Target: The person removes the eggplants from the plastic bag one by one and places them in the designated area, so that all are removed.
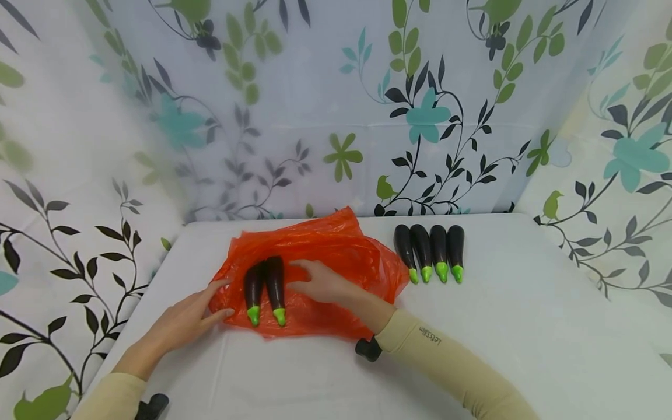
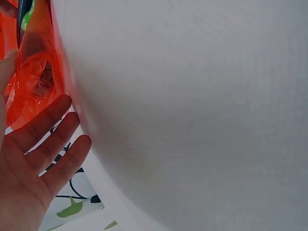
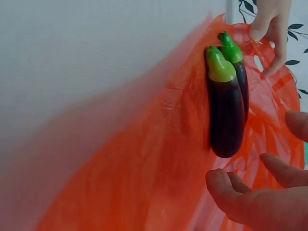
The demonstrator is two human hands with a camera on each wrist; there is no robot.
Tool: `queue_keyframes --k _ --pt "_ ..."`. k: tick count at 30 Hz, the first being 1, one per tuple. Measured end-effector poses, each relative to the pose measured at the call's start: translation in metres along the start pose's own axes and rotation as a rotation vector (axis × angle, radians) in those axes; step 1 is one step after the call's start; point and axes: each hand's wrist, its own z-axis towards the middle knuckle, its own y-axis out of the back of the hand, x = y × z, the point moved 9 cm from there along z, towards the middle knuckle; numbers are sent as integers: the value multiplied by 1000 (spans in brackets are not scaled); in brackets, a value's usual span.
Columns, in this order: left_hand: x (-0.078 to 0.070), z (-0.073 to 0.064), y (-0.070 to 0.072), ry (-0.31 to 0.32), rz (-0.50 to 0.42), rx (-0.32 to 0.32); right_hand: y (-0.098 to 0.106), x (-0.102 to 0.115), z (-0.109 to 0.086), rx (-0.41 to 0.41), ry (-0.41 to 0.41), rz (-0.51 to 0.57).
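Two dark eggplants (image 1: 265,290) with bright green stem ends lie side by side on a spread red plastic bag (image 1: 325,315). My left hand (image 1: 184,321) is at the bag's left edge, its thumb and fingertips at the plastic. In the left wrist view that hand's fingers (image 2: 55,166) are extended and spread. Just right of the eggplants is my right hand (image 1: 320,283), above the bag with fingers loosely bent. The right wrist view has its fingertips (image 3: 219,180) a small gap from the rounded end of the nearer eggplant (image 3: 226,115), holding nothing.
Several more eggplants (image 1: 440,251) lie in a row at the back right of the white table (image 1: 504,326), close to the bag's right side. A patterned curtain (image 1: 315,105) rises behind the table and along its sides. Black wrist camera parts (image 1: 368,349) hang below the right forearm.
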Motion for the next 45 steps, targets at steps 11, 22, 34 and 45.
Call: queue_keyframes --k 11,22,34,45 --pt "4 -1 -3 14 4 6 -31 9 16 65 44 17" --pt "2 -1 -5 20 5 17 -41 7 19 94 81 -58" --pt "1 1 -1 -5 9 1 -47 15 16 148 137 -181" --pt "2 2 -2 1 11 4 -47 14 11 124 81 -246"
